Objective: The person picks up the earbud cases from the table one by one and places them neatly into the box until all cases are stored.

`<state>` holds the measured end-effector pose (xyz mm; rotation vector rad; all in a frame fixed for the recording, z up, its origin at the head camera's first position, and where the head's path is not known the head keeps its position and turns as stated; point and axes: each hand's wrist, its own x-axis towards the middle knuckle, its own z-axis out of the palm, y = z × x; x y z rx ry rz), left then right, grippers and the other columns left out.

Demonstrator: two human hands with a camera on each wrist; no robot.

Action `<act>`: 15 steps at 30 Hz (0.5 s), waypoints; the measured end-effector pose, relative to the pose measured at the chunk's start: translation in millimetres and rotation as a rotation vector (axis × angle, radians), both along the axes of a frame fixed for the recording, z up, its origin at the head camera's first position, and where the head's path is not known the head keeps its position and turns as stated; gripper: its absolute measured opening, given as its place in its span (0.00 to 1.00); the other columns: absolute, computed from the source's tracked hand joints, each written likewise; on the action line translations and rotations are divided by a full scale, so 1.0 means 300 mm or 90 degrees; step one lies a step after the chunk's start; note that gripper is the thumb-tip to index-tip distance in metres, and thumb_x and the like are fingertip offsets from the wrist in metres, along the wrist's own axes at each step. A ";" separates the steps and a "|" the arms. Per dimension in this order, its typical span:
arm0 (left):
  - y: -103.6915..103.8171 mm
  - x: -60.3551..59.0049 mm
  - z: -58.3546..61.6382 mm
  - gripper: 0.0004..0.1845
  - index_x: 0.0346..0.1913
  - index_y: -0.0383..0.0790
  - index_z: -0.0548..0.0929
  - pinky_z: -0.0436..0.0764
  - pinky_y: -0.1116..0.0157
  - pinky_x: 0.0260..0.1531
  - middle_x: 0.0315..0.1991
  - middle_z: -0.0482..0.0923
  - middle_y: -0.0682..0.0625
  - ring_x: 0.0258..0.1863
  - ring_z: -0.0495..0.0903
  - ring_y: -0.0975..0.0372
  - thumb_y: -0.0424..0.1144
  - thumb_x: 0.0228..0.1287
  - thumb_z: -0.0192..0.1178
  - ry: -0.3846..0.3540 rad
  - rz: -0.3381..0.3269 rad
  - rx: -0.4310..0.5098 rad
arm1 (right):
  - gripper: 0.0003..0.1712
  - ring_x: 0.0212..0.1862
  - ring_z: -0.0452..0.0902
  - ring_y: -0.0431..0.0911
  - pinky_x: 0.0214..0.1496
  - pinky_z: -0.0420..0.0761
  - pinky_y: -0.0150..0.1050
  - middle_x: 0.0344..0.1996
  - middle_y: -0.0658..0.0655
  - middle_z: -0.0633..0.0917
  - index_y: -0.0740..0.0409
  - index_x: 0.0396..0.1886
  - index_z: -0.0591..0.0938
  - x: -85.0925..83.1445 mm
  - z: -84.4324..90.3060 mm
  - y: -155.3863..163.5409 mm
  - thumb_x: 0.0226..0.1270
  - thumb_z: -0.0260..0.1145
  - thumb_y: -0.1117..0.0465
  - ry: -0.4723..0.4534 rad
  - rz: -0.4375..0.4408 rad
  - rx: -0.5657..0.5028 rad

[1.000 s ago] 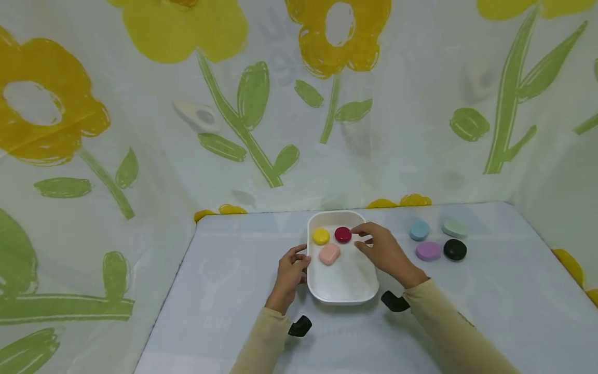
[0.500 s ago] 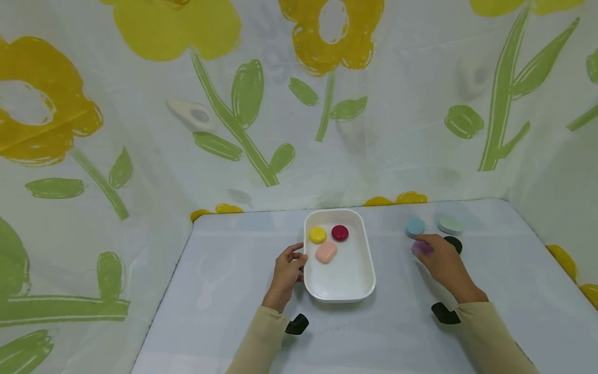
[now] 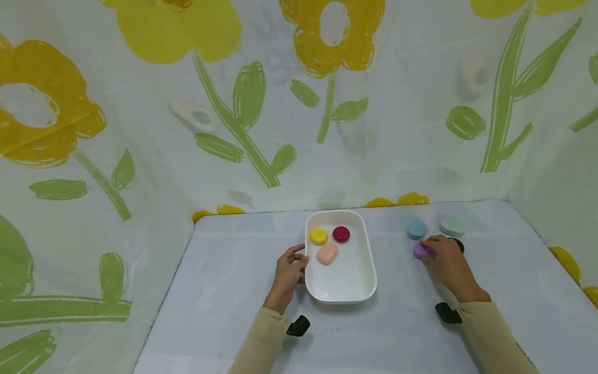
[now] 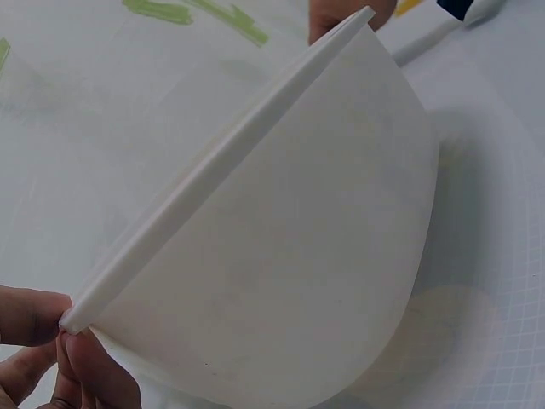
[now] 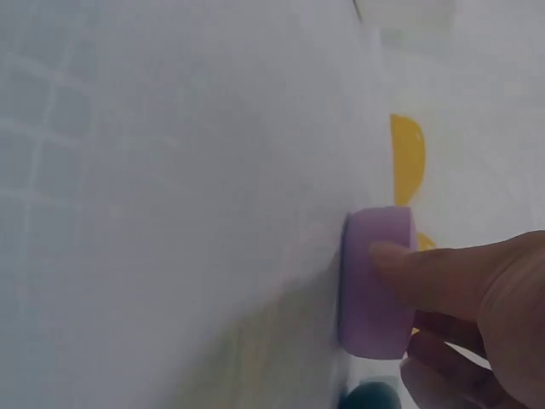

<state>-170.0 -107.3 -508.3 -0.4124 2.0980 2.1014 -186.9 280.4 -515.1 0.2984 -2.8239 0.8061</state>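
Observation:
My left hand (image 3: 287, 271) pinches the left rim of a white tray (image 3: 341, 298) between thumb and fingers; the left wrist view shows the grip at the corner of its rim. Inside the tray lie a yellow round soap (image 3: 318, 236), a dark red round soap (image 3: 341, 234) and a pink soap (image 3: 327, 253). To the right, my right hand (image 3: 447, 265) grips a purple oval soap (image 3: 419, 251) at the tabletop. The right wrist view shows the thumb on the broad side of that purple soap (image 5: 375, 315), with other fingers behind it.
A light blue soap (image 3: 416, 228) and a pale green soap (image 3: 451, 226) lie just beyond my right hand. A black soap (image 3: 458, 244) is partly hidden behind it. Flower-printed cloth (image 3: 397, 156) rises along the table's back edge.
My right hand has left the tray and moved right to the purple soap, which it now grips. The left hand stays at the tray's rim.

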 end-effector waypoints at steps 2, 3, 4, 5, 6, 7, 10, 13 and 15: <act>0.000 -0.001 -0.003 0.24 0.72 0.36 0.76 0.78 0.69 0.21 0.46 0.77 0.47 0.30 0.77 0.61 0.34 0.78 0.61 0.001 0.000 0.000 | 0.22 0.53 0.77 0.71 0.59 0.78 0.68 0.49 0.76 0.82 0.78 0.52 0.85 0.000 0.003 0.001 0.57 0.78 0.77 -0.005 0.001 0.001; 0.000 -0.001 -0.005 0.24 0.72 0.36 0.76 0.78 0.69 0.20 0.46 0.77 0.47 0.30 0.77 0.61 0.34 0.78 0.61 0.001 0.000 0.000 | 0.22 0.53 0.78 0.71 0.58 0.79 0.68 0.48 0.75 0.82 0.78 0.52 0.85 0.001 0.006 0.001 0.57 0.78 0.76 -0.013 0.001 -0.001; -0.001 -0.002 -0.008 0.24 0.72 0.35 0.76 0.78 0.69 0.20 0.46 0.77 0.47 0.30 0.77 0.60 0.34 0.78 0.61 0.002 -0.001 0.001 | 0.22 0.53 0.78 0.71 0.59 0.79 0.68 0.49 0.75 0.82 0.78 0.53 0.85 0.001 0.008 0.001 0.59 0.78 0.75 -0.025 0.001 -0.004; -0.001 -0.002 -0.010 0.24 0.72 0.35 0.76 0.78 0.69 0.20 0.46 0.77 0.47 0.30 0.77 0.60 0.34 0.78 0.61 0.002 -0.001 0.002 | 0.22 0.54 0.78 0.71 0.59 0.79 0.68 0.50 0.75 0.82 0.78 0.53 0.84 0.002 0.011 0.000 0.60 0.77 0.74 -0.036 0.001 -0.005; -0.002 -0.003 -0.011 0.24 0.72 0.35 0.76 0.78 0.69 0.20 0.46 0.77 0.47 0.31 0.77 0.60 0.34 0.78 0.61 0.001 -0.001 0.002 | 0.22 0.55 0.78 0.71 0.60 0.79 0.67 0.51 0.75 0.82 0.77 0.54 0.84 0.003 0.013 -0.001 0.61 0.77 0.74 -0.048 0.001 -0.008; -0.001 -0.003 -0.011 0.24 0.72 0.35 0.76 0.78 0.69 0.21 0.46 0.77 0.47 0.31 0.77 0.60 0.34 0.78 0.61 0.000 -0.001 0.000 | 0.22 0.56 0.79 0.70 0.60 0.79 0.67 0.52 0.75 0.82 0.77 0.55 0.83 0.005 0.015 -0.001 0.62 0.76 0.73 -0.057 0.000 -0.013; 0.000 -0.003 -0.008 0.24 0.72 0.36 0.76 0.78 0.69 0.21 0.46 0.77 0.47 0.31 0.77 0.60 0.34 0.78 0.61 -0.002 0.000 0.000 | 0.21 0.56 0.79 0.70 0.60 0.79 0.68 0.53 0.75 0.83 0.77 0.56 0.83 0.008 0.017 -0.005 0.65 0.75 0.71 -0.075 -0.006 -0.030; 0.002 -0.002 -0.008 0.24 0.72 0.36 0.76 0.78 0.69 0.21 0.46 0.77 0.47 0.31 0.77 0.60 0.34 0.78 0.61 -0.002 -0.001 -0.002 | 0.24 0.54 0.80 0.68 0.58 0.80 0.67 0.54 0.75 0.83 0.76 0.59 0.82 0.015 0.025 -0.020 0.65 0.76 0.70 -0.074 -0.011 -0.049; 0.002 -0.001 -0.012 0.24 0.72 0.36 0.76 0.78 0.69 0.20 0.46 0.77 0.47 0.30 0.77 0.60 0.34 0.78 0.61 -0.001 -0.003 0.000 | 0.27 0.54 0.80 0.68 0.57 0.82 0.65 0.54 0.76 0.83 0.77 0.61 0.81 0.016 0.041 -0.037 0.64 0.77 0.71 -0.062 -0.005 -0.061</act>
